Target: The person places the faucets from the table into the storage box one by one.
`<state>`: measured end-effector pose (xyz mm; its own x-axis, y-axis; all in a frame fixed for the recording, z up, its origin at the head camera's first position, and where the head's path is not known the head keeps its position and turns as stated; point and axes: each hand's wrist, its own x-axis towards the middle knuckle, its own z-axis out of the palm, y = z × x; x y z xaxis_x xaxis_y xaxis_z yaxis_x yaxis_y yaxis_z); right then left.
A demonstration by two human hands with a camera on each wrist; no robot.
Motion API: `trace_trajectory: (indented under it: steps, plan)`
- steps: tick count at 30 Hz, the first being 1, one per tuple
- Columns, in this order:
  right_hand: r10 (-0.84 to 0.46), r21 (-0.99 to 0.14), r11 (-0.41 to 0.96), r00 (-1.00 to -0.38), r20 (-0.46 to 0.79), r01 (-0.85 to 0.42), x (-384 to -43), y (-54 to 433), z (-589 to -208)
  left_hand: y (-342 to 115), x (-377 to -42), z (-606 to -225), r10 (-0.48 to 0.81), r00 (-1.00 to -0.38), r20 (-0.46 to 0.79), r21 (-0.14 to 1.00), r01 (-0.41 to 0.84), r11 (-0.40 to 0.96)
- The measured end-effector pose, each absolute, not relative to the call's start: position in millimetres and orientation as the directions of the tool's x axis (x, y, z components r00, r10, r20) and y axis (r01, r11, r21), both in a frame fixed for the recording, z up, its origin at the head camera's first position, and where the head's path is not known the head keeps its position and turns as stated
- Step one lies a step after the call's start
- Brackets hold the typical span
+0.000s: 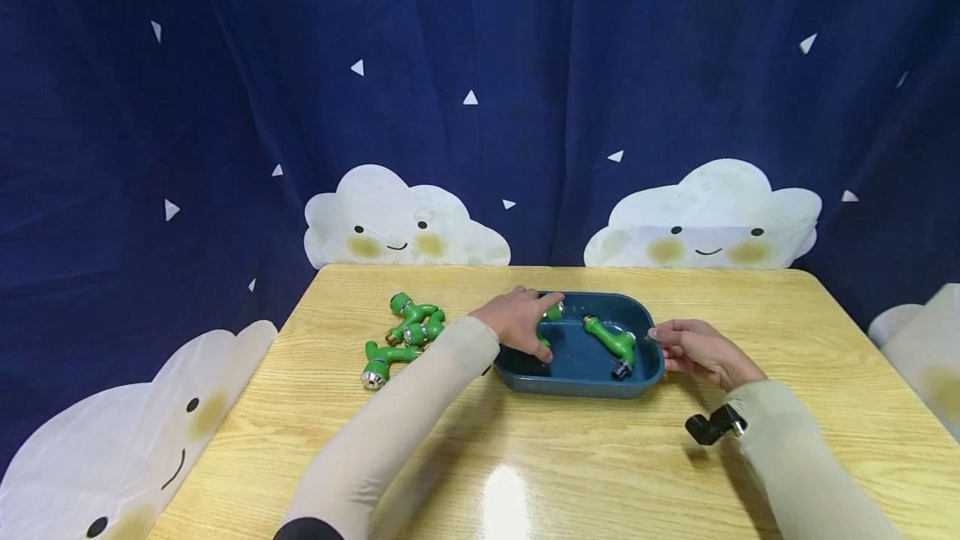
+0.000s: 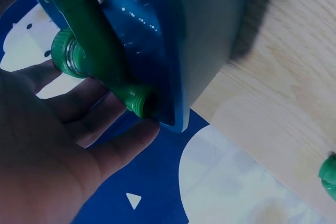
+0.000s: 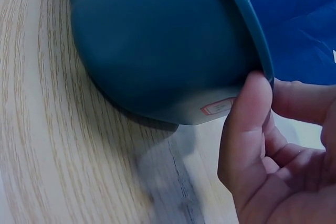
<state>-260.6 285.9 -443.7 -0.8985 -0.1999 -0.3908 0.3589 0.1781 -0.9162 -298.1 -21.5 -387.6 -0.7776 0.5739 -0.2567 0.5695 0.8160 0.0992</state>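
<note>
A dark blue plastic bin (image 1: 592, 388) stands on the wooden table. My left hand (image 1: 519, 319) reaches over its left end and holds a green faucet (image 2: 97, 51), with spread fingers around its body and knob. Part of that faucet is hidden by the hand in the head view. Another green faucet (image 1: 613, 340) with a dark tip lies in the bin's right half. At the bin's right end, my right hand (image 1: 701, 348) pinches the rim between thumb and fingers. In the right wrist view, a small red-edged label (image 3: 218, 106) shows on the bin's outer wall.
Several green faucets (image 1: 384, 359) lie in a loose group on the table (image 1: 600, 457), left of the bin. Behind the table hangs a dark blue curtain (image 1: 480, 40) with white triangles and smiling clouds. A black device (image 1: 712, 425) sits at the right wrist.
</note>
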Motion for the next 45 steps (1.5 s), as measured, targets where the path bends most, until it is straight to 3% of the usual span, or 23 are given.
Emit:
trace_trajectory:
  steps: [45]
  plan:
    - [-0.207,-0.884,0.260,-0.871,-0.445,0.389,-265.0,288.1,-433.8,2.1,-314.9,-405.9,0.509,-0.782,-0.361,0.101,0.509,0.855]
